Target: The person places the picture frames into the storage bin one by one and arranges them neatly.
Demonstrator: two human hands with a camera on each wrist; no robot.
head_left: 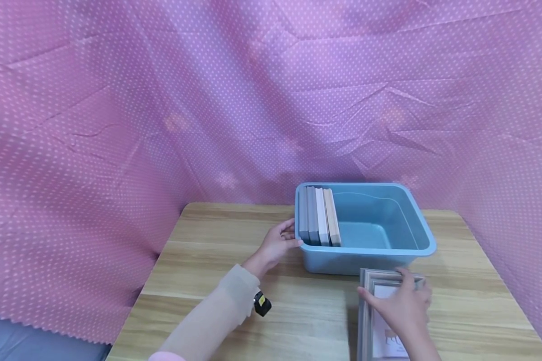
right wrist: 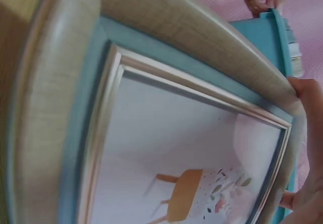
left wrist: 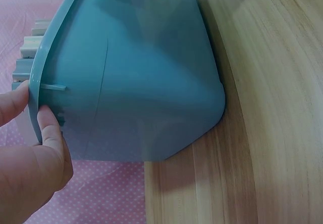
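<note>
A blue-teal plastic tub (head_left: 357,258) stands on the table. My left hand (head_left: 274,246) pinches its rim at the near left corner, thumb and fingers on either side of the rim in the left wrist view. Several picture frames (head_left: 321,218), grey, white and tan at their edges, stand upright side by side against the tub's left wall. In front of the tub, my right hand (head_left: 404,306) grips another picture frame (right wrist: 194,85) by its sides near the far end. That frame has a tan and blue-grey border around a picture of an orange-brown animal (right wrist: 184,193).
The wood-grain table (head_left: 208,281) carries the tub near its back edge. Pink dotted cloth (head_left: 253,100) hangs behind and at both sides. A small black device (head_left: 262,304) is strapped at my left wrist. Inside the tub, bare floor (head_left: 366,234) shows right of the frames.
</note>
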